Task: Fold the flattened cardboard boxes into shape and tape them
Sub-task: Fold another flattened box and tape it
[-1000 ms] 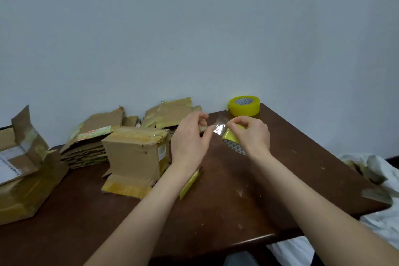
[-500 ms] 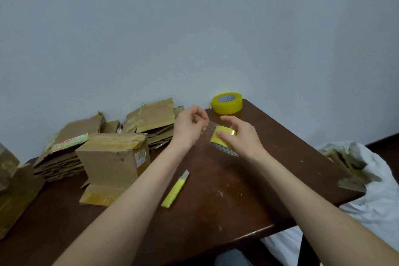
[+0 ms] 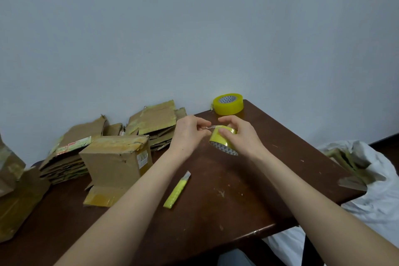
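Observation:
My right hand (image 3: 239, 136) grips a yellow tape roll (image 3: 220, 143) held just above the brown table (image 3: 237, 201). My left hand (image 3: 187, 134) pinches the loose clear end of the tape (image 3: 212, 127) next to the roll. A folded cardboard box (image 3: 116, 160) stands to the left of my left forearm, one taped flap lying flat in front of it. Flattened cardboard boxes (image 3: 151, 123) are stacked behind it against the wall.
A second yellow tape roll (image 3: 228, 104) sits at the table's far corner. A yellow utility knife (image 3: 177, 190) lies between my forearms. Another taped box (image 3: 15, 192) stands at the far left. A white bag with cardboard scraps (image 3: 356, 164) lies off the table's right edge.
My hands have come closer together over the roll, and the pulled tape strip looks shorter and edge-on now. The camera has shifted, so the table objects sit elsewhere in view.

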The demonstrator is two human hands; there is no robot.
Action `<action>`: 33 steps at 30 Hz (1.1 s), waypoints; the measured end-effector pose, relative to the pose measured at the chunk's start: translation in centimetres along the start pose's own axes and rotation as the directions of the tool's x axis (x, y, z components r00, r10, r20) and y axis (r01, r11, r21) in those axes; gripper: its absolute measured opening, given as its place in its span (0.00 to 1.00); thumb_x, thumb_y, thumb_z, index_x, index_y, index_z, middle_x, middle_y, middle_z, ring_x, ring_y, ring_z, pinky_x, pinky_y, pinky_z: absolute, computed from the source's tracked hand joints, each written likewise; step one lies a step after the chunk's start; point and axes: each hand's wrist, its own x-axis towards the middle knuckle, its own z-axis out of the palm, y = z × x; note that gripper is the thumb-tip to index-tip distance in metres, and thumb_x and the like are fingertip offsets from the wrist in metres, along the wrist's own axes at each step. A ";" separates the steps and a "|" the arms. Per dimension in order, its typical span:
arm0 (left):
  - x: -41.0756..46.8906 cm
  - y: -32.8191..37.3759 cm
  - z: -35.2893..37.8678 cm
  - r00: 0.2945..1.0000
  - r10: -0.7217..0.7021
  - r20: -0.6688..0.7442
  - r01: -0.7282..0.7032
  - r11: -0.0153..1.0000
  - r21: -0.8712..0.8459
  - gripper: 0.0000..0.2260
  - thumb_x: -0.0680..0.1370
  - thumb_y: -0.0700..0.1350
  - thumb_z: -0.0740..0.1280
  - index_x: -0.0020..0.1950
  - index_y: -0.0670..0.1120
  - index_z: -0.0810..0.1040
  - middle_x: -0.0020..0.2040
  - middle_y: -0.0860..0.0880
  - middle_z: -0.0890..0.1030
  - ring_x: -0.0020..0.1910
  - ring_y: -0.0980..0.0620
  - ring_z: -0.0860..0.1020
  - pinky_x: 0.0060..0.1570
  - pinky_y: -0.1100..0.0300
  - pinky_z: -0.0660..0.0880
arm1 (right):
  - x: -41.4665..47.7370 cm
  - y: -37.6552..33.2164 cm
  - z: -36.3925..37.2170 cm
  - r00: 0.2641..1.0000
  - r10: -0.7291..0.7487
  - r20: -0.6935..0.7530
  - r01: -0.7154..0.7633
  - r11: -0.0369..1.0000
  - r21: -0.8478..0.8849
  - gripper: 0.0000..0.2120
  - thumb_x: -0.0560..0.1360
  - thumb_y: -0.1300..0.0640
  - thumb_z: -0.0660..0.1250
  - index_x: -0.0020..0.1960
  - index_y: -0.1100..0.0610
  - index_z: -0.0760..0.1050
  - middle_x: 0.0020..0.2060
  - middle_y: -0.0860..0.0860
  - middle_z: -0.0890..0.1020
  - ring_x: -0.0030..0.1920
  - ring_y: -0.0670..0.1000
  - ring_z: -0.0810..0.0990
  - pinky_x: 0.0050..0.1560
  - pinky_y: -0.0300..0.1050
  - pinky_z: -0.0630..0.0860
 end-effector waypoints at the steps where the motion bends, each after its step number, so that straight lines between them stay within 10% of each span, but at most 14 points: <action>1: 0.0 0.0 0.0 1.000 -0.001 -0.021 0.002 1.000 0.018 0.08 0.73 0.41 0.72 0.51 0.45 0.85 0.45 0.49 0.83 0.42 0.56 0.77 0.44 0.70 0.68 | 0.0 -0.2 0.0 1.000 -0.005 0.011 0.005 1.000 -0.009 0.13 0.77 0.55 0.67 0.61 0.51 0.77 0.42 0.42 0.76 0.48 0.47 0.75 0.47 0.41 0.69; 7: 0.1 -0.6 -0.4 0.995 -0.076 -0.057 0.084 0.983 0.164 0.04 0.74 0.49 0.69 0.39 0.56 0.80 0.55 0.52 0.68 0.57 0.54 0.71 0.47 0.51 0.75 | -0.1 -0.9 0.0 1.000 -0.002 0.007 0.002 0.999 -0.039 0.14 0.75 0.53 0.69 0.61 0.48 0.77 0.44 0.48 0.81 0.48 0.49 0.78 0.49 0.44 0.74; 13: 0.0 -1.6 -1.3 0.998 -0.065 -0.018 0.067 0.981 0.184 0.09 0.74 0.54 0.69 0.35 0.54 0.75 0.42 0.52 0.83 0.47 0.50 0.79 0.45 0.53 0.76 | -0.5 -1.7 0.5 0.999 -0.031 -0.005 0.031 0.998 -0.048 0.12 0.76 0.55 0.69 0.59 0.49 0.79 0.46 0.46 0.80 0.51 0.48 0.78 0.51 0.44 0.74; 19: -1.0 -5.0 -5.9 0.979 -0.044 -0.197 0.105 0.945 0.311 0.13 0.79 0.52 0.64 0.60 0.49 0.75 0.50 0.51 0.83 0.53 0.48 0.78 0.45 0.56 0.73 | -1.0 -0.9 3.5 0.995 0.020 0.100 0.026 0.896 -0.443 0.12 0.79 0.51 0.64 0.62 0.47 0.75 0.56 0.49 0.82 0.56 0.54 0.78 0.52 0.47 0.74; 23: -2.1 -11.8 -12.3 0.920 -0.185 -0.347 0.284 0.922 0.263 0.11 0.81 0.44 0.59 0.56 0.48 0.81 0.55 0.49 0.83 0.55 0.47 0.78 0.46 0.56 0.72 | -0.9 -1.8 5.3 0.981 0.087 0.175 0.058 0.724 -0.687 0.12 0.79 0.49 0.62 0.61 0.47 0.76 0.58 0.47 0.78 0.58 0.51 0.76 0.56 0.48 0.74; 29: -3.3 -19.2 -15.1 0.900 -0.378 -0.216 0.411 0.901 0.139 0.18 0.83 0.46 0.55 0.70 0.41 0.70 0.69 0.42 0.73 0.67 0.43 0.70 0.64 0.54 0.65 | 0.3 -11.0 13.5 0.959 -0.192 0.208 0.248 0.926 -0.286 0.20 0.82 0.50 0.56 0.71 0.55 0.69 0.69 0.50 0.72 0.68 0.52 0.70 0.66 0.47 0.67; 33: -4.1 -21.5 -13.5 0.888 -0.455 -0.065 0.459 0.873 0.165 0.20 0.83 0.50 0.55 0.72 0.42 0.69 0.70 0.42 0.72 0.69 0.42 0.69 0.65 0.54 0.65 | -0.1 -13.2 20.4 0.917 -0.013 0.398 0.159 0.928 -0.337 0.28 0.83 0.46 0.52 0.77 0.61 0.56 0.78 0.56 0.54 0.78 0.56 0.49 0.75 0.52 0.54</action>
